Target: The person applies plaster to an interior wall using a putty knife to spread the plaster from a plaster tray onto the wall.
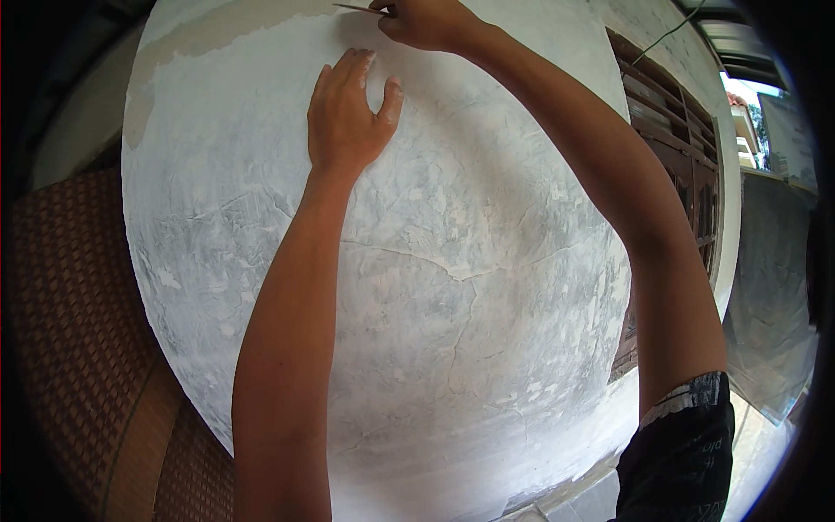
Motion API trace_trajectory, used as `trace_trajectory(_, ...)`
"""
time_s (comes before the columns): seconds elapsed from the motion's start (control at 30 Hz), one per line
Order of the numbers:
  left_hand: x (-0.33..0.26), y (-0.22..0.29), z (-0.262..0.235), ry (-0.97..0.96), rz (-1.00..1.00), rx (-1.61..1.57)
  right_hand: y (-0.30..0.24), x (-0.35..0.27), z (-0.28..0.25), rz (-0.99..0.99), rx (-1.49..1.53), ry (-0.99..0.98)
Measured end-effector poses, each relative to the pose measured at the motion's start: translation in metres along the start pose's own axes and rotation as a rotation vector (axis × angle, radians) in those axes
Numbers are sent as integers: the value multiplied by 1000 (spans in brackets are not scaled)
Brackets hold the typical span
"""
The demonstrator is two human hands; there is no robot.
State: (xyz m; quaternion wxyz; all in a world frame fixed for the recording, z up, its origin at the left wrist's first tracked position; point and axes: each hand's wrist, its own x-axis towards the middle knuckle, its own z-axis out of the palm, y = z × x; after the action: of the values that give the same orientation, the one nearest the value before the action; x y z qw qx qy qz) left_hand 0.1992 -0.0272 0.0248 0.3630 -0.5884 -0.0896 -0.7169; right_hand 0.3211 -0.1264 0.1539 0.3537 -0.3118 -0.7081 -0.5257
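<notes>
A whitish plastered wall (470, 339) with fine branching cracks and rough patches fills the middle of the view. Up at the top edge, my right hand (426, 22) is closed on a thin-bladed scraper (358, 9). Its blade shows nearly edge-on and points left; whether it touches the wall I cannot tell. Lower and to the left, my left hand (348, 122) is open, fingers up and thumb apart, at the wall surface with nothing in it. White residue covers its thumb and a fingertip. A beige-grey bare band (217, 30) with a ragged lower edge runs along the wall's upper left.
A brown woven panel (70, 331) stands along the left side. To the right are a brown wooden window frame with louvres (674, 130) and a hanging grey sheet (770, 287). A green cord (670, 33) hangs at upper right. Pale floor tiles (574, 509) show at the bottom.
</notes>
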Motion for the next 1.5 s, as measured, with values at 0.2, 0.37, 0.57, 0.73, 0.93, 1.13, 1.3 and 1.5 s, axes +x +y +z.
trace_trajectory(0.2, 5, 13, 11, 35, 30, 12, 93, 3, -32, 267, -183, 368)
trace_trajectory(0.37, 1, 6, 9, 8, 0, 27, 105, -12, -2, 194, -216, 160)
trace_trajectory(0.57, 1, 3, 3, 8, 3, 33, 48, -60, 4, -54, -157, 124)
trace_trajectory(0.73, 4, 10, 8, 31, 30, 37, 87, -11, -18, 157, -165, 321)
trace_trajectory(0.93, 1, 5, 8, 9, 4, 53, 79, -29, 12, 95, -271, 83)
trace_trajectory(1.13, 0, 3, 4, 12, 2, 36, 47, -40, 3, 12, -180, 238)
trace_trajectory(1.3, 2, 9, 7, 15, 8, 20, 67, 6, -12, 328, -83, 314)
trace_trajectory(1.5, -1, 0, 1, 15, 5, 15, 36, -23, 19, 28, -221, 84)
